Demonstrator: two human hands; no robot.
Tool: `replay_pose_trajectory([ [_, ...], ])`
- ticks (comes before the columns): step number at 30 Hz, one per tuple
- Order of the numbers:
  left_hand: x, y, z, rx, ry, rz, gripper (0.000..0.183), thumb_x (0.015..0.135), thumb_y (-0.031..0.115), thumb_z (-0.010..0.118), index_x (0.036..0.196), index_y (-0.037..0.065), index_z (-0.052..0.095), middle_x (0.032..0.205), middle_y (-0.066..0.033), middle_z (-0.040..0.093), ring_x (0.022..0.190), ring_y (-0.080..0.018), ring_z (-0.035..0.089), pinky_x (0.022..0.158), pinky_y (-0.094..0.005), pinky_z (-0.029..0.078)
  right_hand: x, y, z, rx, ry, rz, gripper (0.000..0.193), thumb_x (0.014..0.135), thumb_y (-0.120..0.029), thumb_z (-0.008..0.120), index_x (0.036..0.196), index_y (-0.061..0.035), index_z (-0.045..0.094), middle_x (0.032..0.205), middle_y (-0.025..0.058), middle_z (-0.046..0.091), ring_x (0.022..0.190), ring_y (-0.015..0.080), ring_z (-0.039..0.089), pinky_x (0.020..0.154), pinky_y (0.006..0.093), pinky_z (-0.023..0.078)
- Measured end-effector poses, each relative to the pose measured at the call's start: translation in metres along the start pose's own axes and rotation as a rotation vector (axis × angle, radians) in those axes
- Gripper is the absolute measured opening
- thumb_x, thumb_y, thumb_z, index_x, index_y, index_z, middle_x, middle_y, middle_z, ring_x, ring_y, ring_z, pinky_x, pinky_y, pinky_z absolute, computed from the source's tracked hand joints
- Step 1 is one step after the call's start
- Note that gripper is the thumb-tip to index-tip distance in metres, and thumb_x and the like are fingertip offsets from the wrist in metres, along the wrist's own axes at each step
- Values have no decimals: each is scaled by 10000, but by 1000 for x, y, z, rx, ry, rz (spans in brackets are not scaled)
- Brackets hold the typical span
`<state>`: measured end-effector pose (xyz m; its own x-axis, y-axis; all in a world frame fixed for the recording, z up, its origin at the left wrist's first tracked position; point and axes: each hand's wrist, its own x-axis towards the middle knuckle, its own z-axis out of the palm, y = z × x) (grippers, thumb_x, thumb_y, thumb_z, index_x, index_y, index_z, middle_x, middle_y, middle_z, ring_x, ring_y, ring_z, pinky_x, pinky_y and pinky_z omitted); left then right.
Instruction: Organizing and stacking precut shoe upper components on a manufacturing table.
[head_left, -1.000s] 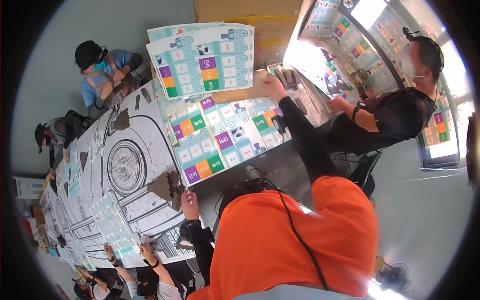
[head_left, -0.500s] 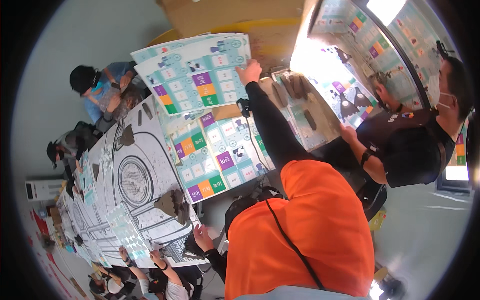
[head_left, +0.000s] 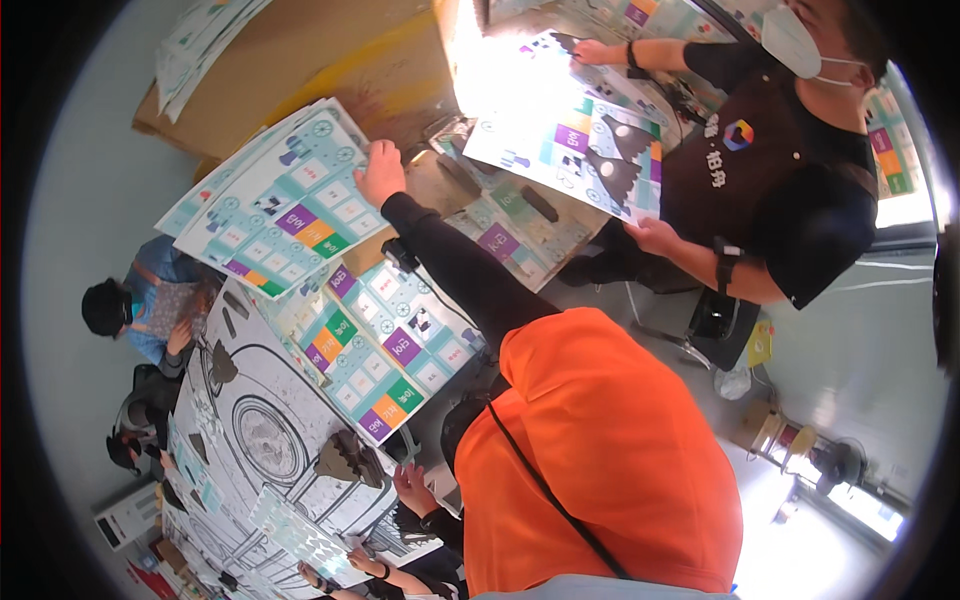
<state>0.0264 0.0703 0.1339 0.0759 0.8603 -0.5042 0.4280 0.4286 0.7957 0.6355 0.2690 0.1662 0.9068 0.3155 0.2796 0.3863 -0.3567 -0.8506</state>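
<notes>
Two bare hands work at a counter (head_left: pixel 310 410), white with a large black line drawing. The right hand (head_left: pixel 380 172) appears to touch the right edge of a fanned stack of white-and-teal printed boards (head_left: pixel 300 190); the stack lies partly over flat printed boards (head_left: pixel 375 345) of similar pattern. Its fingers curl at that edge; whether they pinch it cannot be told. The left hand (head_left: pixel 412 488), fingers loosely spread around nothing visible, is near a dark-brown, jagged-edged piece (head_left: pixel 345 460). Probable faults: upper boards may slide, their edges being uneven and only one hand being near them; a small black device (head_left: pixel 402 256) beside the black sleeve (head_left: pixel 460 265) may catch a corner. Labelling: white Korean characters occupy purple, orange and green blocks (head_left: pixel 402 346); smaller print is illegible. A co-worker's dark apron (head_left: pixel 760 185) bears a multicoloured emblem.
</notes>
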Motion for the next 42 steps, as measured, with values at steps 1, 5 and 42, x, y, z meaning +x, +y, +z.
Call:
replay_pose_trajectory([
  [1, -5, 1, 1, 2, 1, -2, 449, 949, 218, 577, 1298, -31, 443, 1117, -147, 616, 892, -207, 653, 731, -283, 513, -14, -7, -3, 7, 36, -3, 498, 729, -129, 720, 1143, 4, 477, 1180, 215, 468, 1104, 387, 474, 930, 435, 426],
  [5, -2, 21, 20, 66, -70, -21, 434, 959, 190, 557, 1306, -38, 430, 1114, -152, 614, 900, -216, 653, 786, -295, 516, -86, 14, -52, 167, -84, -105, 334, 761, -109, 645, 1058, -8, 531, 1074, 214, 524, 1000, 373, 529, 867, 417, 453],
  [42, -30, -101, -58, -404, -199, 30, 447, 934, 220, 581, 1311, 7, 470, 1132, -131, 638, 965, -219, 638, 816, -330, 528, -233, 22, -295, 590, -1289, 771, 467, 932, -154, 523, 1382, -71, 433, 983, 47, 629, 767, 140, 588, 682, 299, 498],
])
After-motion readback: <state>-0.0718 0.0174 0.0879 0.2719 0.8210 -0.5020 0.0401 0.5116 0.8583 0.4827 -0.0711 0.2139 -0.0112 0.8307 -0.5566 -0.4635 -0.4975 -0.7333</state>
